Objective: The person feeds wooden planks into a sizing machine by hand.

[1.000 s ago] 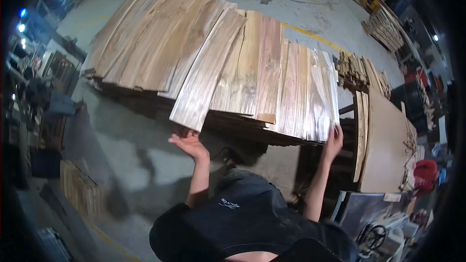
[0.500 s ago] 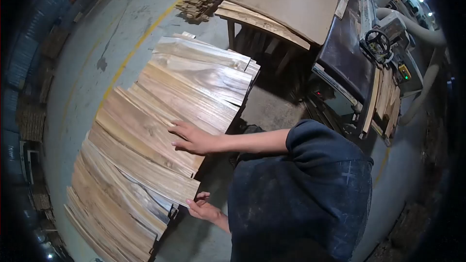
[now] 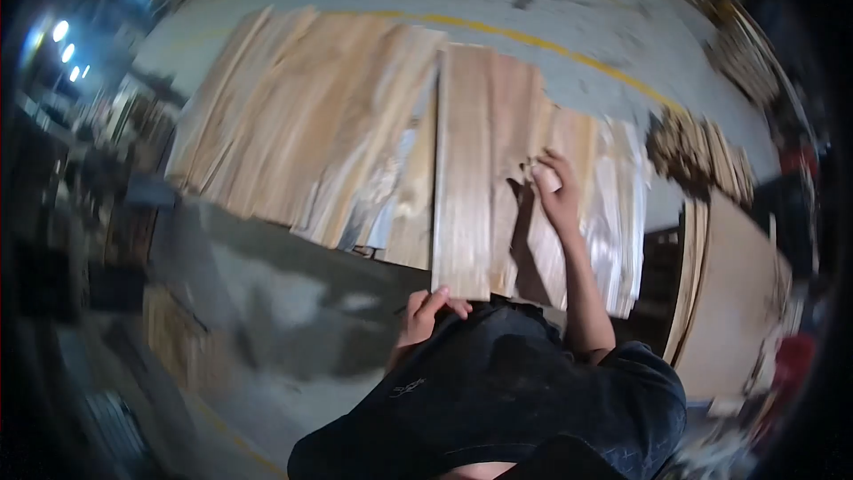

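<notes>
A long pale wooden board [image 3: 464, 169] lies over the row of boards, its near end jutting out towards my body. My left hand [image 3: 422, 313] grips that end at its left corner, thumb on top and fingers beneath. Over the boards to the right, my right hand [image 3: 555, 187] is raised with its fingers bent, and its shadow falls on the wood. A pale patch shows among those blurred fingers; I cannot make out whether it is an object or lit skin. A reddish board [image 3: 514, 107] lies directly right of the gripped one.
More boards [image 3: 293, 116] spread out on the left, and shiny ones [image 3: 617, 213] lie at the right end. A wood pile [image 3: 702, 156] stands on the floor to the right, near a table with a brown sheet top [image 3: 733, 302]. A yellow line [image 3: 533, 43] crosses the floor beyond.
The view has turned, so the boards now run across it. My right hand has lifted off the boards and its fingers have bent. The left hand still grips a board end.
</notes>
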`<action>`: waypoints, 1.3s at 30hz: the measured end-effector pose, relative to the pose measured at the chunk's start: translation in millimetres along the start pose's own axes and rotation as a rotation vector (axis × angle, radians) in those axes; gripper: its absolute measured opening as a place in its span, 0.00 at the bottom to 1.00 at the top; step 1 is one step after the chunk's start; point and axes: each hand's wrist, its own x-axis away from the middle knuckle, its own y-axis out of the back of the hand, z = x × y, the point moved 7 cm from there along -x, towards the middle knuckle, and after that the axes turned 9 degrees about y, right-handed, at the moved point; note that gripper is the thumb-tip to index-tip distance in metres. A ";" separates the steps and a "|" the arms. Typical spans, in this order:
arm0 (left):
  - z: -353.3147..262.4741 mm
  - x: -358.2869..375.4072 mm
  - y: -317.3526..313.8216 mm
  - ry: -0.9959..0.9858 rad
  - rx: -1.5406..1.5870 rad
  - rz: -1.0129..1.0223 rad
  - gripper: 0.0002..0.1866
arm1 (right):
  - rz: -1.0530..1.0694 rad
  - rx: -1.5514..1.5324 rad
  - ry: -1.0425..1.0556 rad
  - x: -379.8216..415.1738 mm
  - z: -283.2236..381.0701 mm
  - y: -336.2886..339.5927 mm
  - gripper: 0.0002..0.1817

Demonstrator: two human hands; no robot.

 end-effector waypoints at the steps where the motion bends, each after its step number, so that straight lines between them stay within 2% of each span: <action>1: 4.7 4.5 -6.0 0.075 -0.035 0.171 0.23 | 0.042 0.016 0.056 -22.0 -11.3 -3.3 0.17; 2: 8.6 5.8 0.8 0.054 -0.009 0.137 0.23 | 0.089 0.052 0.101 -45.4 -17.8 -7.0 0.18; 4: 4.1 17.0 8.3 -0.113 -0.048 0.098 0.21 | 0.167 0.046 0.175 -103.6 -24.7 -24.6 0.22; 5: 29.5 13.0 31.7 -0.206 0.069 -0.052 0.19 | 0.232 0.071 0.231 -132.8 -26.5 -39.4 0.23; 6: 36.5 4.4 36.1 -0.224 0.082 -0.078 0.19 | 0.301 0.071 0.195 -163.3 -50.7 -59.3 0.28; 7: 39.6 0.0 49.1 -0.280 0.198 -0.260 0.19 | 0.371 0.074 0.155 -190.7 -73.4 -82.5 0.34; 8: 42.7 1.4 56.6 -0.327 0.316 -0.443 0.19 | 0.487 0.288 0.092 -213.0 -82.8 -101.5 0.42; 9: 33.5 -0.4 49.4 -0.293 0.353 -0.536 0.21 | 0.602 0.510 0.033 -232.6 -92.7 -117.2 0.50; 10: 21.2 -3.6 43.5 -0.255 0.381 -0.626 0.22 | 0.624 0.494 0.042 -254.2 -108.3 -133.4 0.50; 11: 24.1 -16.0 40.9 -0.219 0.384 -0.654 0.24 | 0.809 0.488 -0.079 -268.1 -142.8 -154.2 0.56; 12: 31.3 -29.9 46.0 -0.229 0.262 -0.673 0.24 | 0.985 0.476 -0.204 -271.8 -165.9 -171.1 0.63; 13: 24.1 -31.5 40.8 -0.228 0.117 -0.710 0.25 | 0.979 0.451 -0.216 -279.2 -161.1 -177.7 0.63; 14: 14.7 -32.5 33.1 -0.223 -0.038 -0.738 0.25 | 1.072 0.372 -0.230 -279.8 -146.1 -182.3 0.64; 15: 12.8 -26.6 26.2 -0.200 -0.044 -0.832 0.31 | 1.159 0.290 -0.251 -271.1 -135.8 -184.8 0.65; 16: -2.4 -19.2 12.7 -0.182 -0.086 -0.824 0.31 | 1.145 0.265 -0.289 -251.3 -144.6 -168.3 0.65; 17: -10.4 -8.4 -1.4 -0.080 0.056 -0.873 0.35 | 1.135 0.247 -0.308 -236.8 -139.2 -155.4 0.65; 18: -4.1 -0.6 -11.0 0.032 0.204 -0.924 0.40 | 1.132 0.235 -0.331 -273.2 -150.3 -176.8 0.65; 19: 18.9 -15.4 5.9 0.021 0.138 -0.860 0.47 | 1.132 0.228 -0.354 -351.3 -167.6 -223.2 0.65; 20: 17.9 -16.0 0.1 0.055 0.112 -0.848 0.47 | 1.128 0.225 -0.373 -388.3 -175.0 -242.6 0.65; 22: 15.8 -40.5 -34.2 0.069 0.549 -0.479 0.51 | 1.118 0.239 -0.388 -384.4 -199.8 -233.6 0.65; 23: 23.6 -47.5 -36.4 0.091 0.546 -0.467 0.51 | 1.114 0.250 -0.386 -388.4 -187.2 -250.4 0.65; 25: 16.4 -49.1 -25.6 -0.234 0.476 -0.504 0.50 | 1.100 0.270 -0.366 -366.6 -187.0 -231.8 0.65; 26: 20.3 -44.9 -25.7 -0.228 0.469 -0.488 0.50 | 1.086 0.277 -0.352 -356.1 -176.8 -229.4 0.65; 28: 35.2 -37.2 -22.8 -0.062 0.581 -0.528 0.49 | 1.048 0.295 -0.304 -326.7 -168.1 -201.5 0.65; 30: 36.5 -34.6 -15.3 -0.132 0.478 -0.570 0.49 | 1.011 0.302 -0.245 -304.6 -160.4 -177.8 0.65; 32: 44.6 -33.4 -0.6 -0.254 0.579 -0.529 0.49 | 0.986 0.301 -0.184 -275.4 -141.4 -161.9 0.65; 33: 41.8 -24.0 -6.8 -0.235 0.648 -0.546 0.49 | 0.968 0.297 -0.166 -265.6 -135.4 -155.1 0.65; 37: 44.1 -10.4 2.4 -0.327 0.702 -0.337 0.49 | 0.910 0.378 -0.067 -207.1 -124.5 -118.8 0.65; 39: 56.3 -2.1 23.8 -0.329 0.661 -0.349 0.49 | 0.896 0.410 -0.057 -193.7 -128.9 -107.3 0.65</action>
